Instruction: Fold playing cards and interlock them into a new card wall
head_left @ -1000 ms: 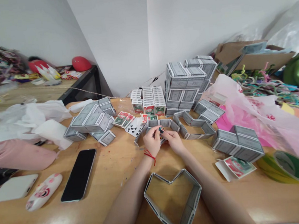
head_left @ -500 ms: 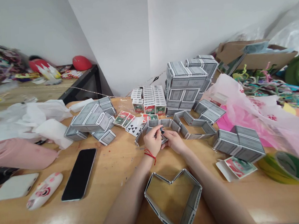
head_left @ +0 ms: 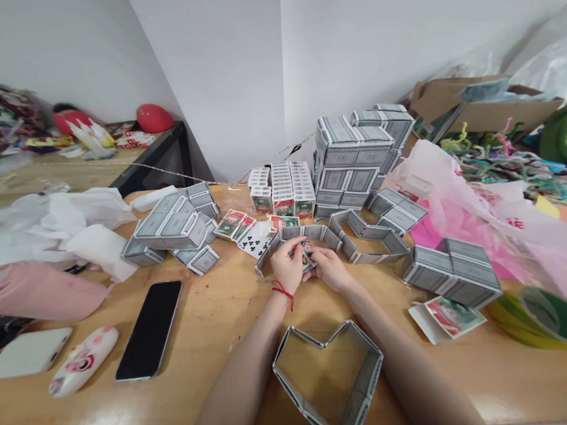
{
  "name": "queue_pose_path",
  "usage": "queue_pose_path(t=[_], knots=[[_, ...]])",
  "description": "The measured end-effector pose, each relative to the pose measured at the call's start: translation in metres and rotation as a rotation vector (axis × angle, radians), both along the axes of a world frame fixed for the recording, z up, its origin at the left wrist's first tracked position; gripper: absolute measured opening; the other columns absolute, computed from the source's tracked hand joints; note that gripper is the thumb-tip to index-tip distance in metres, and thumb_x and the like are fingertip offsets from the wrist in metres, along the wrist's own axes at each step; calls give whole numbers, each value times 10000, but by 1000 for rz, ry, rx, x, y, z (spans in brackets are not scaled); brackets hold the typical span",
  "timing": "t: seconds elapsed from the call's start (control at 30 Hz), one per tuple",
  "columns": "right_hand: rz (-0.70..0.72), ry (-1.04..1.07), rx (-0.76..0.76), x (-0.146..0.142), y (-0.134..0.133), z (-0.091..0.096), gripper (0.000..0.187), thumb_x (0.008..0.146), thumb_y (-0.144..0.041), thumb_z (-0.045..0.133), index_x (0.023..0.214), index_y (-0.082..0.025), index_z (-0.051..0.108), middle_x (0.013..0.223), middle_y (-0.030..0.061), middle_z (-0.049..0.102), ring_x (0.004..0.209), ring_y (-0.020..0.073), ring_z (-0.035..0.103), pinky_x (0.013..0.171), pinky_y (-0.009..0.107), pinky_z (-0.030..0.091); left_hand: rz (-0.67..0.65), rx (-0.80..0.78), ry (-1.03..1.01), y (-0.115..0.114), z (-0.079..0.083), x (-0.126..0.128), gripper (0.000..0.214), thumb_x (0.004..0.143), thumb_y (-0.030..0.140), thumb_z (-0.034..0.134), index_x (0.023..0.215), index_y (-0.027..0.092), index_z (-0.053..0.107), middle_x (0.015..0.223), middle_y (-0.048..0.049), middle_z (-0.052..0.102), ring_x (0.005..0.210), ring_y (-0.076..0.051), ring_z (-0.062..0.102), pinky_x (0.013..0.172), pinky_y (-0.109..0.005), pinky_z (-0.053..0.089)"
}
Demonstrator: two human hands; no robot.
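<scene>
My left hand [head_left: 289,264] and my right hand [head_left: 330,268] meet at the middle of the table. Between their fingers is a playing card [head_left: 307,261], partly hidden, so I cannot see its whole shape or whether there are several. Both hands are closed around it. Just behind them stands an open frame of folded grey-backed cards [head_left: 333,238]. A heart-shaped frame of cards [head_left: 363,383] lies between my forearms. Left of the hands lie a loose clubs card [head_left: 254,245] and red and green card boxes [head_left: 232,223].
Stacked card boxes [head_left: 281,188] and a tall block of grey cards [head_left: 348,161] stand at the back. Other card shapes [head_left: 171,224] sit left and a card block [head_left: 452,271] right. A phone [head_left: 150,331] lies left; a tape roll [head_left: 547,316] is at the right edge.
My left fingers have shifted slightly at the card, and more of its printed face shows between the hands. The rest looks the same apart from a slight shift of the view.
</scene>
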State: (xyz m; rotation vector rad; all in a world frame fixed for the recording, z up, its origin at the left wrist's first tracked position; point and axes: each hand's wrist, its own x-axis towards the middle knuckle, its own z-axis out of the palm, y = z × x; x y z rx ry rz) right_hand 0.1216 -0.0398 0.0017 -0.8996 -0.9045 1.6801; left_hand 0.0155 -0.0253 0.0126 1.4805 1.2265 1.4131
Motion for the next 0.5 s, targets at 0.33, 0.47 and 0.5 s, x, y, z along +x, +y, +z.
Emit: queue_pose_path(t=[0.33, 0.47, 0.5], knots=[[48, 26, 34, -1, -1, 1, 166, 650, -218, 512, 765, -151, 611, 690, 29, 599, 647, 145, 574, 534, 282, 521, -6, -22, -7, 1, -3, -1, 213, 759, 191, 485, 883, 198, 659, 836, -37, 687, 761, -144, 640, 727, -265, 504], [37, 56, 62, -1, -2, 2, 163, 656, -220, 528, 776, -153, 617, 754, 41, 618, 677, 151, 582, 558, 292, 523, -10, -15, -21, 1, -2, -2, 210, 767, 204, 485, 895, 192, 651, 838, -35, 685, 766, -145, 639, 734, -266, 503], [25, 61, 67, -1, -2, 2, 164, 664, -228, 542, 789, -154, 618, 765, 42, 622, 674, 150, 584, 569, 296, 523, 4, -5, -20, 2, -1, -2, 212, 772, 207, 481, 903, 192, 648, 843, -35, 683, 773, -145, 638, 739, -266, 501]])
